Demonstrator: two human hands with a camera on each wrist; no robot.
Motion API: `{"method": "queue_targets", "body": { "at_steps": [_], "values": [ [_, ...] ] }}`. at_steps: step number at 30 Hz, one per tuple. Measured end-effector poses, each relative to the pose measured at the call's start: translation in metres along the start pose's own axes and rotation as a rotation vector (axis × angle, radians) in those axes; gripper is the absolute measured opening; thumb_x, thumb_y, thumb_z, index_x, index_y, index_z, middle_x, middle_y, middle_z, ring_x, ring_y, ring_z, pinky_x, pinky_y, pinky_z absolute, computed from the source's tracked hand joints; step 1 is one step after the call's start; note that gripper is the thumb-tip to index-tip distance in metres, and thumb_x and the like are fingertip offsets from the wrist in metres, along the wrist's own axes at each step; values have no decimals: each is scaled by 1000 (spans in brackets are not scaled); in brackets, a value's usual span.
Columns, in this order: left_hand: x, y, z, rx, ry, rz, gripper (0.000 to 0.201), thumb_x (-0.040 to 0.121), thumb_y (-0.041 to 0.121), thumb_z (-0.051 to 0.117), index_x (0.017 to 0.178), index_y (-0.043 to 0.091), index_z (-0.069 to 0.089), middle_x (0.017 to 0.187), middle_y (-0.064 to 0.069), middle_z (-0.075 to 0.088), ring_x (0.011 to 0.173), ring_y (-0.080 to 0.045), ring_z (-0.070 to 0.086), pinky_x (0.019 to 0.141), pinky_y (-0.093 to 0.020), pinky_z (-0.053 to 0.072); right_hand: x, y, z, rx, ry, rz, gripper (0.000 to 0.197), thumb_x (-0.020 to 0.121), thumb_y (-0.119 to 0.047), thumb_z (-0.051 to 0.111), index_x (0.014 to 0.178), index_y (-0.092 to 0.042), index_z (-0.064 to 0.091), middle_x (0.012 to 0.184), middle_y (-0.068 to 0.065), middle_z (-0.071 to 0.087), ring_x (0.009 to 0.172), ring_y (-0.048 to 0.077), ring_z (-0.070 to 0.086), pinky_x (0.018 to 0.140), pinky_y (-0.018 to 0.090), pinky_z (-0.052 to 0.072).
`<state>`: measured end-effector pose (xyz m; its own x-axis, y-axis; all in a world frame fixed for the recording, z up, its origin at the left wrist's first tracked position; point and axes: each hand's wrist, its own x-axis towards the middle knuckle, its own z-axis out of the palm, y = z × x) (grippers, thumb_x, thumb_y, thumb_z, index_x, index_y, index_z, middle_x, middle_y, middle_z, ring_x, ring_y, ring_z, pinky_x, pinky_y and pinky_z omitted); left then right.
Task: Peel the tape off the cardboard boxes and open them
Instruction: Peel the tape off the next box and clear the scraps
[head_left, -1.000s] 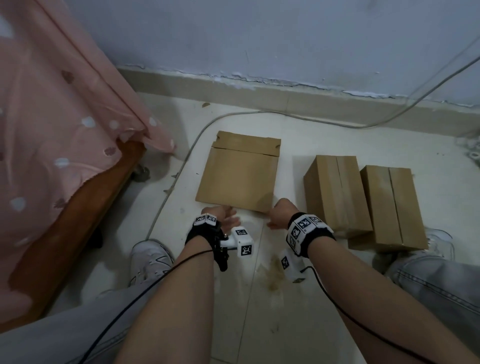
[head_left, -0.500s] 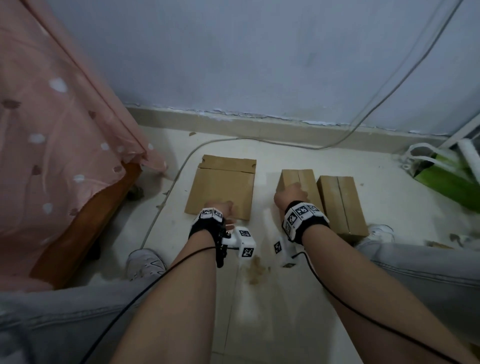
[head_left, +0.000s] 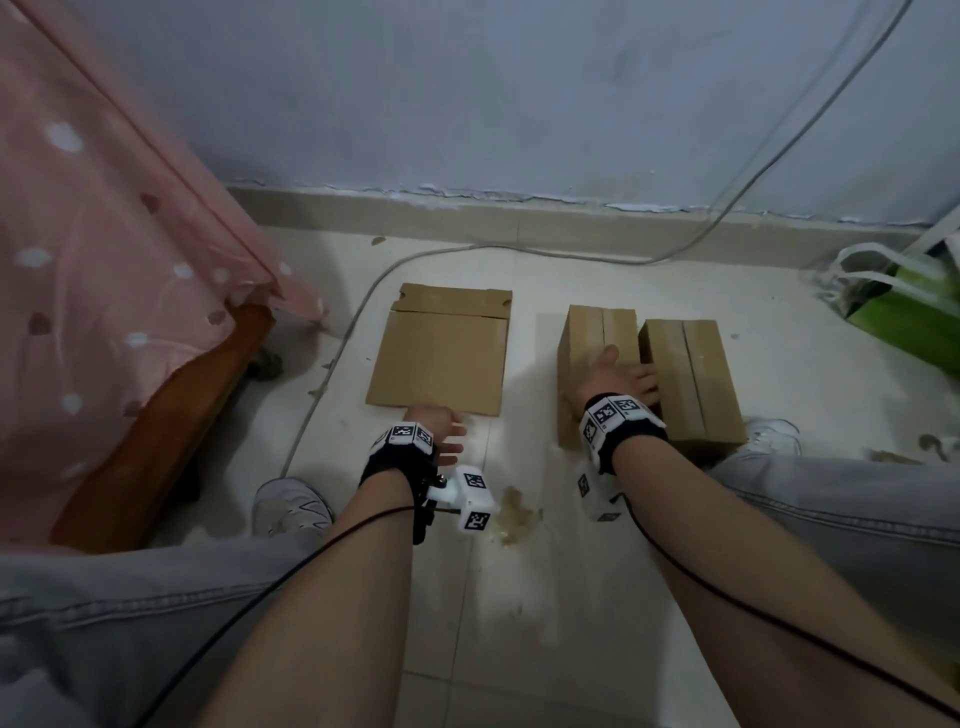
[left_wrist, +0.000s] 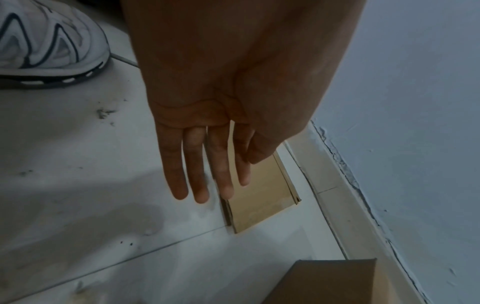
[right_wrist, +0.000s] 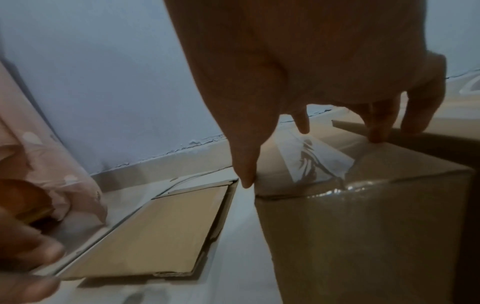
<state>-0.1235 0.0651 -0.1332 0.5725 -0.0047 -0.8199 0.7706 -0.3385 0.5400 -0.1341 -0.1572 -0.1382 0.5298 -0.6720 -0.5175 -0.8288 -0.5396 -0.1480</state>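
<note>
The right hand (head_left: 615, 382) lies relaxed, grasping nothing, atop the nearer taped brown cardboard box (head_left: 587, 332), whose clear tape strip (right_wrist: 311, 152) runs lengthwise away; the left hand (head_left: 436, 423) hangs released.

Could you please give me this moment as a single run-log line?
left hand: open, at flat cardboard edge | right hand: spread over left box, fingers by right box | tape: on

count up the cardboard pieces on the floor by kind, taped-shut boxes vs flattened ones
taped-shut boxes: 2, the left box under the right hand and the right box beside it
flattened boxes: 1, the flattened box by the left hand
total: 3
</note>
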Motion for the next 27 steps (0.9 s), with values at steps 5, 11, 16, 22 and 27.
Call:
{"method": "queue_targets", "body": {
  "at_steps": [5,11,16,22,27],
  "values": [
    [-2,-10,5,-40,-31,-47,15,96,11,55,86,6,65,86,-8,67,80,-31,63,89,-44,53,-1,-6,7,-94,33,-34,97,67,-41,81,141,-20,22,142,29,25,130,45,29,111,57,25],
    [-5,-17,6,-58,-59,-54,15,96,13,56,88,6,66,90,-9,69,77,-30,65,96,-47,53,-18,-9,16,9,-205,18,136,62,-38,88,150,-35,-17,150,27,17,132,47,35,105,59,38],
    [-12,-24,4,-55,-41,-49,16,96,12,55,99,4,68,95,-12,72,77,-31,66,81,-40,57,-51,-9,38,45,-256,-20,149,56,-42,92,145,-39,-28,146,22,14,131,44,36,104,56,41],
    [-26,-35,1,10,-23,-65,23,98,16,52,110,5,68,104,-11,73,72,-26,66,53,-29,44,-78,7,63,-14,-277,-27,145,61,-48,87,144,-35,-32,145,21,14,131,41,37,105,52,41],
    [-36,-38,-10,19,-39,-82,26,100,17,50,115,7,67,106,-9,72,70,-24,66,53,-30,41,-75,13,47,217,-280,28,133,70,-45,80,148,-30,-27,153,21,7,138,44,28,110,53,34]
  ]
}}
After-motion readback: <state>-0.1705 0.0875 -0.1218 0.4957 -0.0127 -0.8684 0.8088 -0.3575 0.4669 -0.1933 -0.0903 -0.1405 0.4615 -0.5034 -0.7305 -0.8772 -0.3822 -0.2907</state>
